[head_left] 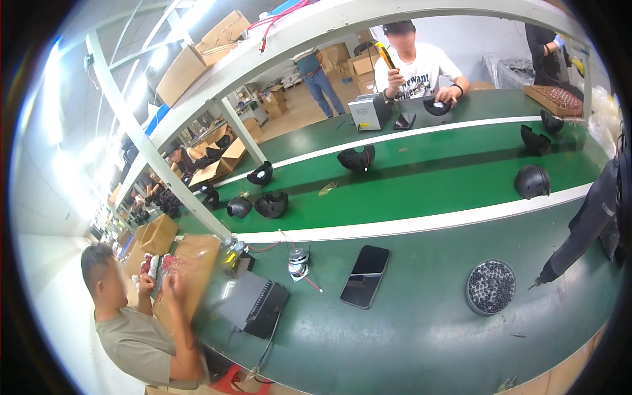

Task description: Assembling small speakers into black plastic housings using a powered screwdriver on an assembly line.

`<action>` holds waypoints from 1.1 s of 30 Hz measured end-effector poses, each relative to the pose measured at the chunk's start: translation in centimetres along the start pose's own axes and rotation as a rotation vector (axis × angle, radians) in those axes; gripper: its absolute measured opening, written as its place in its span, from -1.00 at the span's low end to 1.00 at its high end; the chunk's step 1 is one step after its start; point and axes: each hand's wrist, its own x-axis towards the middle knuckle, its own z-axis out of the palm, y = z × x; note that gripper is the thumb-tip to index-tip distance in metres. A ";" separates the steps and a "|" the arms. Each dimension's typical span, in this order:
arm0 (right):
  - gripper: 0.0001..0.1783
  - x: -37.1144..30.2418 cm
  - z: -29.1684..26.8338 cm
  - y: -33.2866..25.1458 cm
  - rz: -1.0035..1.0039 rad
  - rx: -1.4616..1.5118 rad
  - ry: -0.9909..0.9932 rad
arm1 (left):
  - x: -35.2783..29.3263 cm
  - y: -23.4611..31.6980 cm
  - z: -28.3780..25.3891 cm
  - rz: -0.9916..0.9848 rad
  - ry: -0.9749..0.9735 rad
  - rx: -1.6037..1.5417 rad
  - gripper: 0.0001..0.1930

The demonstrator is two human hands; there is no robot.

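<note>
Neither of my hands shows in the head view. On the green bench in front of me lies a black smartphone (366, 276), its screen dark. To its right stands a round dish (490, 312) filled with small dark pieces, probably screws. A dark power screwdriver (579, 227) hangs at the right, its bit pointing down toward the bench near the dish. Left of the phone sits a small silver and white round part (298, 264) with red wires. Farther left is a grey and black box-shaped device (257, 304) with a cable.
Beyond a white rail, a bright green conveyor (434, 178) carries several black domed shells (356, 158). Across it a co-worker (421, 69) holds a yellow tool and a shell. At left another co-worker (135, 336) handles small parts. A white frame (155, 158) rises at left.
</note>
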 end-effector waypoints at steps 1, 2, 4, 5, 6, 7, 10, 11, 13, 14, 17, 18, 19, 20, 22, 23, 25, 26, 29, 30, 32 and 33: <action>-0.45 0.1 -0.1 -0.1 0.004 -0.009 -0.002 | 0.1 0.0 0.0 0.002 -0.001 -0.007 -0.62; -0.45 0.1 -0.2 -0.1 0.008 -0.017 -0.004 | 0.1 -0.1 -0.1 0.004 -0.002 -0.015 -0.61; -0.45 0.2 -0.4 -0.2 0.016 -0.031 -0.004 | 0.4 -0.1 -0.2 0.011 -0.007 -0.028 -0.61; -0.45 0.3 -0.5 -0.2 0.021 -0.037 -0.002 | 0.6 -0.1 -0.2 0.015 -0.011 -0.033 -0.61; -0.45 0.2 -0.6 -0.3 0.025 -0.044 0.001 | 0.9 -0.1 -0.3 0.021 -0.016 -0.038 -0.61; -0.46 0.2 -0.7 -0.3 0.030 -0.050 0.003 | 1.1 0.0 -0.4 0.025 -0.021 -0.043 -0.61; -0.46 0.0 -0.9 -0.3 0.045 -0.066 0.007 | 1.4 0.1 -0.6 0.035 -0.035 -0.060 -0.61; -0.46 -0.1 -0.9 -0.2 0.051 -0.071 0.007 | 1.4 0.1 -0.6 0.037 -0.040 -0.065 -0.61; -0.47 -0.4 -0.5 -0.2 0.061 -0.079 0.002 | 0.9 0.0 -0.7 0.036 -0.048 -0.076 -0.61; -0.47 -0.5 -0.3 -0.1 0.066 -0.083 0.000 | 0.7 0.0 -0.8 0.037 -0.052 -0.081 -0.61; -0.47 -1.3 -0.1 -0.1 0.079 -0.103 -0.004 | -0.1 0.2 -0.4 0.042 -0.060 -0.101 -0.60; -0.47 -1.3 -0.5 -0.3 0.080 -0.115 -0.005 | 0.0 0.3 -0.4 0.046 -0.057 -0.108 -0.60; -0.47 -1.2 -1.0 -0.5 0.081 -0.129 -0.009 | 0.1 0.5 -0.2 0.050 -0.052 -0.118 -0.60; -0.48 -1.1 -1.6 -0.7 0.082 -0.145 -0.017 | 0.0 0.7 0.1 0.052 -0.044 -0.130 -0.60; -0.48 -0.6 -2.6 -1.1 0.084 -0.183 -0.055 | -1.0 0.9 1.3 0.040 -0.016 -0.166 -0.60; -0.48 0.0 -3.2 -1.4 0.085 -0.206 -0.085 | -1.8 1.0 2.2 0.027 0.006 -0.189 -0.60; -0.48 0.7 -4.3 -1.8 0.089 -0.259 -0.167 | -4.6 1.5 5.3 -0.016 0.060 -0.250 -0.60; -0.48 1.4 -4.8 -2.1 0.089 -0.287 -0.216 | -6.2 1.8 6.9 -0.043 0.092 -0.283 -0.60; -0.49 4.2 -5.7 -3.4 0.087 -0.374 -0.367 | -10.5 3.1 11.6 -0.123 0.194 -0.385 -0.60; -0.49 5.5 -6.2 -4.0 0.083 -0.405 -0.408 | -11.2 3.6 12.8 -0.141 0.229 -0.414 -0.59; -0.49 7.2 -7.5 -5.0 0.080 -0.461 -0.474 | -11.8 4.9 15.2 -0.165 0.283 -0.468 -0.59; -0.49 7.8 -7.9 -5.3 0.081 -0.484 -0.501 | -12.2 5.4 16.2 -0.176 0.302 -0.492 -0.59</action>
